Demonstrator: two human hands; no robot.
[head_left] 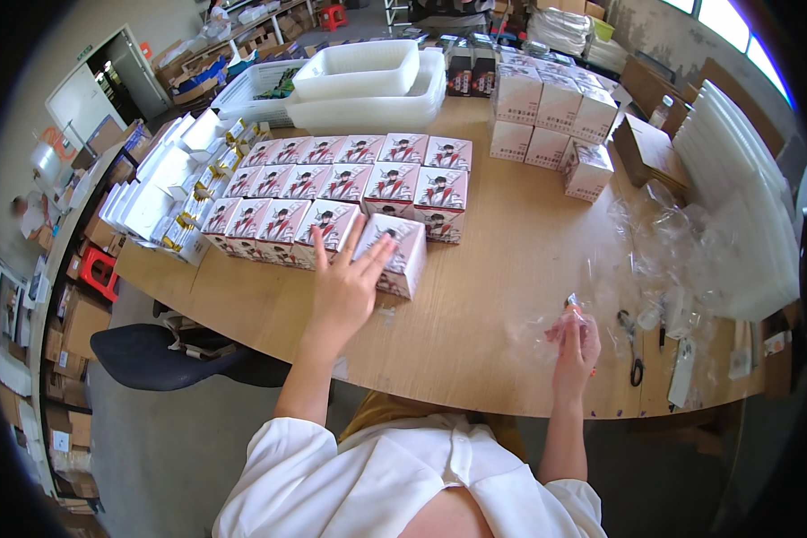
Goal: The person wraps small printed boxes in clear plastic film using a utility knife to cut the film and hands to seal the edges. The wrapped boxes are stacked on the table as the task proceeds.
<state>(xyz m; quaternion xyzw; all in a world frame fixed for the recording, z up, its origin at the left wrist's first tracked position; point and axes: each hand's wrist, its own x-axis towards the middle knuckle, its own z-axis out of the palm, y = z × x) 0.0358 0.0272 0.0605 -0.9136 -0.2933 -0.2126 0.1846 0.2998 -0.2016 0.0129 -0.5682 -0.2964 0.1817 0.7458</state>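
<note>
A cluttered workroom, with cardboard-laden shelving at nine o'clock, surrounds a curved wooden table as I watch remotely through the head camera, the clock centred on my view and twelve at the far side. Just about at the dial's centre, one illustrated box, pinkish-white with a printed figure on top, sits at the near corner of matching rows of boxes that reach toward eleven. The left hand spreads over that box and its neighbour, fingers wide apart; I cannot tell whether every fingertip touches, and the hand does not wrap around anything.

Toward four o'clock, the right hand has its fingers drawn in around crumpled clear film, with a small orange-and-silver item showing at the fingertips (too small for me to identify). Scissors lie just beyond that hand, also toward four, with a loose heap of clear plastic at three.

Pale boxes stand stacked at one o'clock, a single box beside them. Translucent tubs rest just short of twelve; white cartons with gold packets line the table between nine and ten. A dark chair stands between eight and nine.
</note>
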